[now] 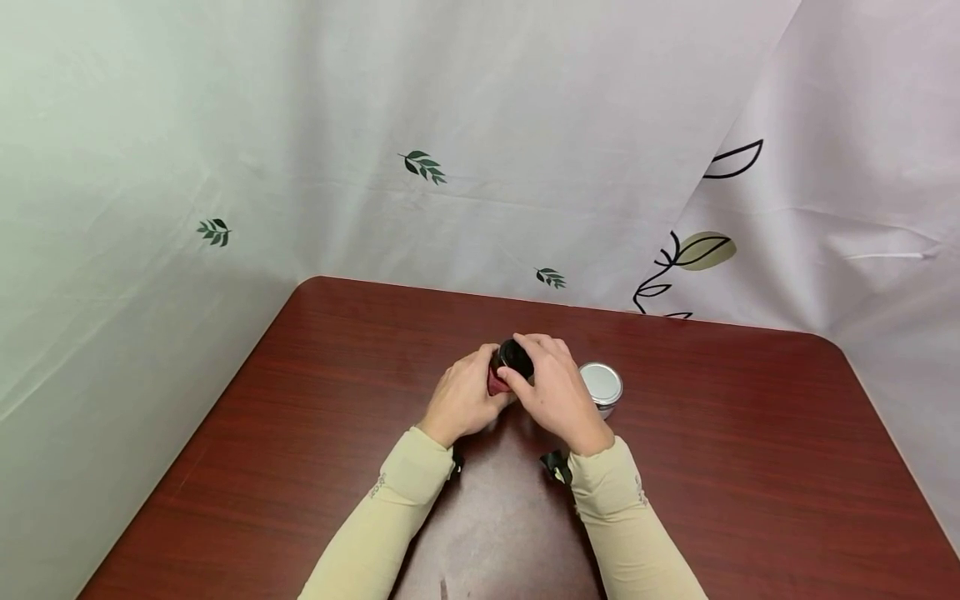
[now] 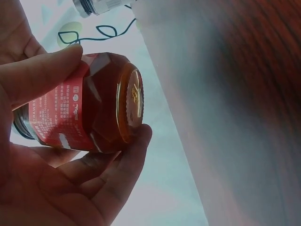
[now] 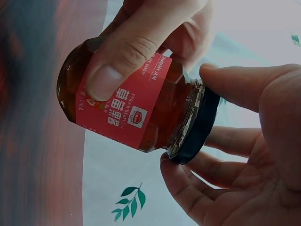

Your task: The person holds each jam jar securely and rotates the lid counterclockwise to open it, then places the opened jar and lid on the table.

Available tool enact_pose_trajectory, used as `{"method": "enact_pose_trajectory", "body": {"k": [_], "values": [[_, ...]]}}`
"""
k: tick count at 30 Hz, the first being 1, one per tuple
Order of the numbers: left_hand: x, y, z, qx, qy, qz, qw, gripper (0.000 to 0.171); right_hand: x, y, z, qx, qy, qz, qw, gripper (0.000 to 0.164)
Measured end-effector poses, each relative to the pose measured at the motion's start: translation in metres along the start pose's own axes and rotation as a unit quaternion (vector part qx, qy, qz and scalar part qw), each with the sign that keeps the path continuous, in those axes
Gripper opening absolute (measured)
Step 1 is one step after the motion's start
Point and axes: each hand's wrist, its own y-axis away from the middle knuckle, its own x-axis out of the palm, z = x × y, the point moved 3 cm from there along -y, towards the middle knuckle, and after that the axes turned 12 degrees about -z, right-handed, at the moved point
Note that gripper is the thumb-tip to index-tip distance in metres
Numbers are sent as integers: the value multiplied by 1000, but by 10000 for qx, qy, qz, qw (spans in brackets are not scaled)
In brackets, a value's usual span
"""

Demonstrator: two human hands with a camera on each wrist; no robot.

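Note:
A faceted glass jar of strawberry jam (image 3: 162, 108) with a red label is held between both hands over the table. My left hand (image 1: 467, 396) grips the jar's body, thumb across the label (image 3: 136, 108) and fingers round the far side. The black lid (image 3: 200, 129) sits at the jar's mouth, its gold inner edge showing beside the glass. Thumb and fingers of my right hand (image 1: 551, 387) pinch the lid's rim. In the left wrist view the jar's base (image 2: 135, 96) faces away from the palm, and the lid is mostly hidden.
A round container with a silver lid (image 1: 602, 383) stands on the table just right of my right hand. The reddish-brown wooden table (image 1: 300, 400) has rounded far corners. A white curtain (image 1: 480, 100) printed with leaves hangs behind it and along the left.

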Motion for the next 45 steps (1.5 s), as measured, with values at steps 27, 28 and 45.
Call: {"method": "enact_pose_trajectory", "body": {"k": [27,28,45], "values": [[1,0,1,-51,108,45,9999,59,-3,0,0,-98,-66,248,9996,48],[1,0,1,-66,106,57,9999,59,-3,0,0,-114,-68,246,9996,48],[1,0,1,-111,165,88,9998,59,-5,1,-1,-154,-190,233,9994,46]]}}
